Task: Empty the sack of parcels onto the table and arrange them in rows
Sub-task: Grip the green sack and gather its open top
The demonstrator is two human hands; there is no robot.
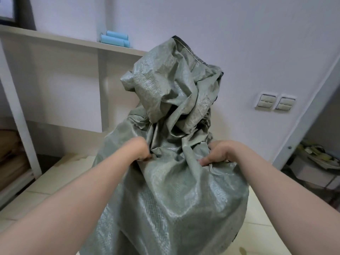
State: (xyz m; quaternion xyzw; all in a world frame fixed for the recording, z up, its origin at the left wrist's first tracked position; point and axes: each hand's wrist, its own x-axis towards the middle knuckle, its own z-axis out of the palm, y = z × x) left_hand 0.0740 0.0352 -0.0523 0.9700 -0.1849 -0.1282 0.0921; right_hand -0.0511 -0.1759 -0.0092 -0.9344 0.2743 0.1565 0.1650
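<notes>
A large grey-green woven sack [171, 196] stands upright in front of me, bulging at the bottom, its loose top crumpled and folded over. My left hand [141, 149] grips a bunch of the fabric at the sack's neck on the left side. My right hand [217, 153] grips the fabric on the right side at the same height. The parcels are hidden inside the sack. The sack stands on a pale tiled floor [36, 197].
A white table or shelf frame [60, 40] stands at the left with blue rolls [115, 39] on its top. Brown sacks [9, 155] lie beneath it. At the right, a metal rack [301, 115] holds boxes and papers [316, 162]. Wall switches [275, 103] are behind.
</notes>
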